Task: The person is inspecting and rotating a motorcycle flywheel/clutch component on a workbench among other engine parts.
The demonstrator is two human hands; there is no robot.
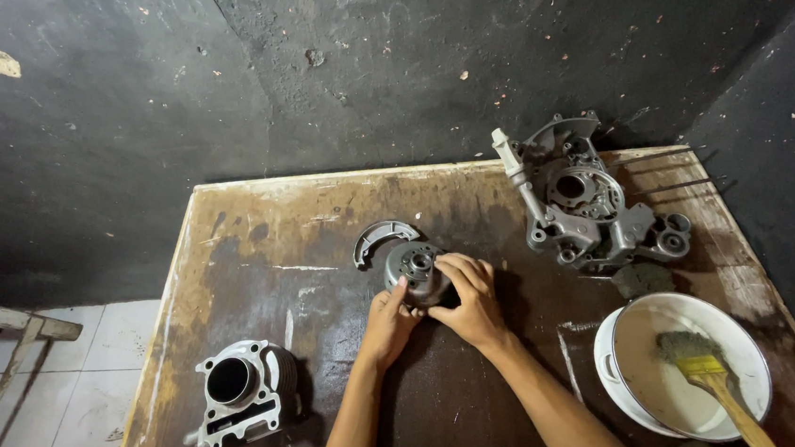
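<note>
While both hands work mid-bench, the L hand (392,320) steadies the round metal hub (416,269) from below and the R hand (473,300) cups its side; both grips closed on it. Step, prob.: handling/turning the part. Next move needs a firm hold. Beyond: curved shoe (383,238), then engine casing (586,206) at the far corner.

The scene was dim overall, the dark walls (382,61) swallowing most of the light. Light fell from above and somewhat in front, brightest on the pale, worn edges of the table (254,241) and on the white bowl (746,355), whose rim showed mild glare. The hands (438,302) and forearms cast soft shadows onto the wood. Focus was sharp at the centre; the wide lens bent lines near the edges, and the lower left corner was murky.
</note>
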